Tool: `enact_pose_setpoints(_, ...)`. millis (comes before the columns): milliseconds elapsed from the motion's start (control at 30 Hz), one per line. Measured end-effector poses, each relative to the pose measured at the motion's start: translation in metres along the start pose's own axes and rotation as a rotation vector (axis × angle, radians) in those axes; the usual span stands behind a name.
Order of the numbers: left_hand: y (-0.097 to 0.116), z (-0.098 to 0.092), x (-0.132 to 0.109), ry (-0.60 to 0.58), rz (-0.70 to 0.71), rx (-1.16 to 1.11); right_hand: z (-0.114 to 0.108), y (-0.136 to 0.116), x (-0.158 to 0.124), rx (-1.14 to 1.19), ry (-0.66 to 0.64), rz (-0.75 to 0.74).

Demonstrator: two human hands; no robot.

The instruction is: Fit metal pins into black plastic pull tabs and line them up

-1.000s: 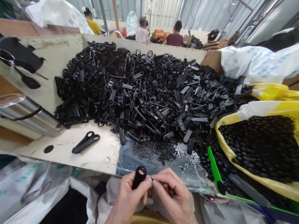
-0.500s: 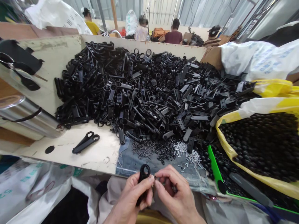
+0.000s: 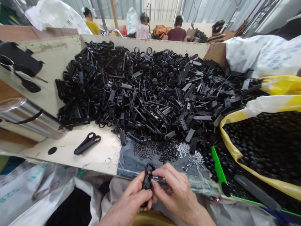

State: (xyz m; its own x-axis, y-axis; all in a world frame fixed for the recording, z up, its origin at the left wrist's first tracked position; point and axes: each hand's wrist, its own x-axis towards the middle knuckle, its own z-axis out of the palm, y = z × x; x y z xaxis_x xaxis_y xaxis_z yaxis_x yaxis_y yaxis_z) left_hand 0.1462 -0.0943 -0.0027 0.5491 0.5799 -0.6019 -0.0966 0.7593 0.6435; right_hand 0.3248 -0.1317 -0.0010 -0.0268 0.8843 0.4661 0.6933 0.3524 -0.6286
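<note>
My left hand [image 3: 133,197] is closed around a black plastic handle with a ring end [image 3: 147,181]. The ring points away from me, and the thumb lies across the lower part. Beside the ring, my right hand [image 3: 176,190] pinches thumb and forefinger together against the handle's right side. Whatever is between those fingertips is too small to make out. Just beyond my hands, small dark screws [image 3: 143,150], tiny black pieces [image 3: 166,150] and silver pins [image 3: 191,153] lie in loose heaps on a dark sheet [image 3: 128,164].
A large heap of black plastic parts [image 3: 131,91] fills the table. Two joined handles [image 3: 87,143] lie at left, near a steel flask [image 3: 30,117]. At right are a yellow-rimmed sack [image 3: 227,135] of black balls and a green strip [image 3: 218,169]. Several people sit beyond the back board.
The handle has turned in my left hand, so its hollow, detailed side now faces up. My right fingertips have moved up close to the ring. The view has shifted slightly.
</note>
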Motion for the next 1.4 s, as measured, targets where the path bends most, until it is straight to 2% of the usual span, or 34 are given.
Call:
enact_pose_setpoints(200,0.001,-0.013,-0.002,0.059,0.047,0.165,0.001,0.002,0.001,0.004,-0.090,0.061)
enact_pose_setpoints(367,-0.002,-0.017,0.002,0.209,0.083,0.330,0.004,-0.002,-0.001,0.082,-0.095,0.132)
enact_pose_setpoints(533,0.004,-0.006,0.000,0.166,0.131,0.495,0.009,-0.009,-0.006,0.095,-0.055,0.145)
enact_pose_setpoints(633,0.000,-0.011,0.001,0.223,0.196,0.463,0.012,-0.010,-0.011,0.035,-0.058,0.109)
enact_pose_setpoints(700,-0.003,-0.017,0.003,0.205,0.219,0.475,0.013,-0.010,-0.014,-0.037,-0.067,0.063)
enact_pose_setpoints(800,0.000,-0.020,0.007,0.167,0.242,0.597,0.008,-0.010,-0.016,-0.089,-0.117,0.038)
enact_pose_setpoints(900,0.007,-0.015,0.009,0.146,0.266,0.665,-0.003,-0.013,-0.018,-0.043,-0.167,0.122)
enact_pose_setpoints(1033,0.006,-0.014,0.013,0.113,0.277,0.651,-0.012,-0.011,-0.023,0.025,-0.142,0.247)
enact_pose_setpoints(1200,-0.006,-0.020,0.017,0.139,0.285,0.595,-0.004,-0.005,-0.022,-0.013,-0.224,0.171)
enact_pose_setpoints(1400,-0.005,-0.016,0.014,0.157,0.284,0.640,0.002,-0.006,-0.020,-0.095,-0.262,0.181)
